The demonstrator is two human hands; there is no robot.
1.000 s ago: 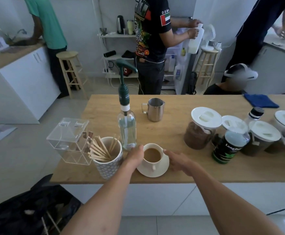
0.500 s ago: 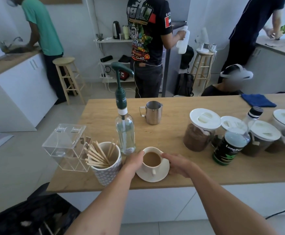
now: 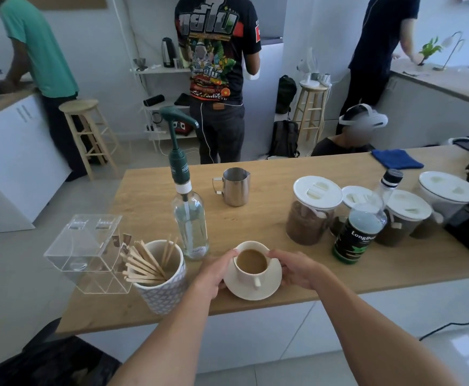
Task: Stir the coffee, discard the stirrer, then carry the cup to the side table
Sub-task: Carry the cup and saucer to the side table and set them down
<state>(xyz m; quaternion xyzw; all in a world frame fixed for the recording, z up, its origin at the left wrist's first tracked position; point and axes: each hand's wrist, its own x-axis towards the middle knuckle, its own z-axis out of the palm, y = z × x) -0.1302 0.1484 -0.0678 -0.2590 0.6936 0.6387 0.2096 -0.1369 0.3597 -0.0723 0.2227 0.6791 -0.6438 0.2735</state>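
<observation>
Both hands have closed in on the saucer since the earlier frames, and the camera has drawn back from the worktop, so cup and saucer now sit lower-centre of the frame near the front edge. Left hand curls round the saucer's left rim, fingers partly under it; right hand cups the right rim, with the thumb near the cup. Neither hand is fully closed; both appear to grip the saucer, not the cup. Whether the saucer has left the worktop cannot be told. No stirrer is in the cup, so the carry step is judged in hand. Coffee stands high in the cup: any tilt or jerk on lifting risks a spill over the rim. The cup rests loose on the saucer and could slide if the saucer is not held level. The pump bottle stands just behind the left hand, and the stick holder just to its left; a wide elbow swing could knock either.
</observation>
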